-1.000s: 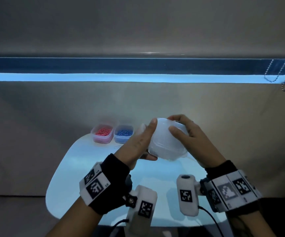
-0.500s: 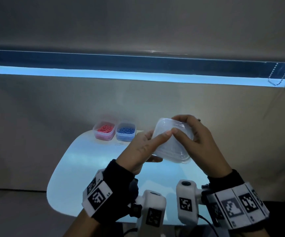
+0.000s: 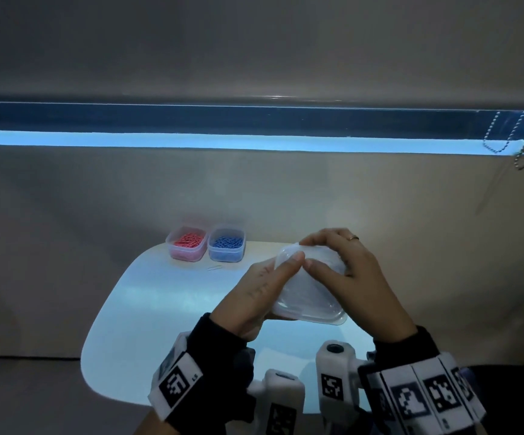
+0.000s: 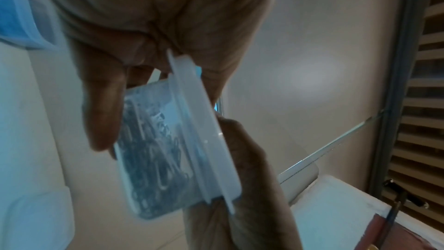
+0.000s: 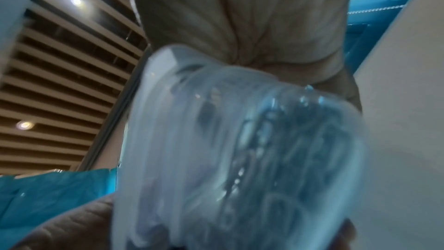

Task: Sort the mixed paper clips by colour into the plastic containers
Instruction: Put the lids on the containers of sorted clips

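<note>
Both hands hold a clear lidded plastic container above the white table. My left hand grips its left side, thumb on top. My right hand curls over the far and right side, thumb meeting the left thumb on the lid. In the left wrist view the container is tilted on its side, its lid on, with pale clips inside. The right wrist view shows the container blurred and close. A tub of red clips and a tub of blue clips stand open at the table's far edge.
A single pale paper clip lies on the table just in front of the two tubs. A wall with a lit blue strip runs behind the table. A bead chain hangs at the upper right.
The container has tipped so that its lid side faces me more, and both hands have shifted down and to the right. My thumbs have come together on top of it.
</note>
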Tool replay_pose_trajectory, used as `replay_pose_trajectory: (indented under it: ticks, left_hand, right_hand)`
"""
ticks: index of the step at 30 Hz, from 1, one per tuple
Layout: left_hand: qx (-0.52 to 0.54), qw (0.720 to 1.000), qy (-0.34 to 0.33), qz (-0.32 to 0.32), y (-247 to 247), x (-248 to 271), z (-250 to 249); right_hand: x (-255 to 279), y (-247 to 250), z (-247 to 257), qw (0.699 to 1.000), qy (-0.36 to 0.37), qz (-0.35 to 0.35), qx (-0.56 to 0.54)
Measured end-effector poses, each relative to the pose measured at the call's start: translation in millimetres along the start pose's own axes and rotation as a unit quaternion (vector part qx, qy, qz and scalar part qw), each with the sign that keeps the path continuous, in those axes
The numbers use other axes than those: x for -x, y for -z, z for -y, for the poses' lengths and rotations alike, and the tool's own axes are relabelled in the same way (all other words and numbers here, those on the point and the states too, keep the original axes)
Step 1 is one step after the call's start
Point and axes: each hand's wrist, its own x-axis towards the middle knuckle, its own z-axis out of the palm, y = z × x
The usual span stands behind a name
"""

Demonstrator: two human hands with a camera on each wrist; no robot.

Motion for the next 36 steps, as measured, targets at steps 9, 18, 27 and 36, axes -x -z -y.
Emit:
replay_pose_trajectory:
  ticks: [9,18,27,36]
  left_hand:
    - [-0.011,1.0,-0.008,-0.016,-4,-5,7]
    - [-0.013,0.997,-0.05,-0.063,-4,-11,4]
    - [-0.013,0.999,-0.045,-0.019,-6,-8,1]
    - [-0.004,0.995,-0.094,-0.033,-11,-8,1]
  right_hand:
    - [0,-1,-3,0.998,-0.026,-0.03,-0.045]
    - [1,-2,-8,0.97,-0.225,-0.051,-0.08]
    - [5,-6,-4,0.975,-0.199,-0.062,-0.078]
    - [1,-4,-7,0.979,-0.158,-0.076,-0.102]
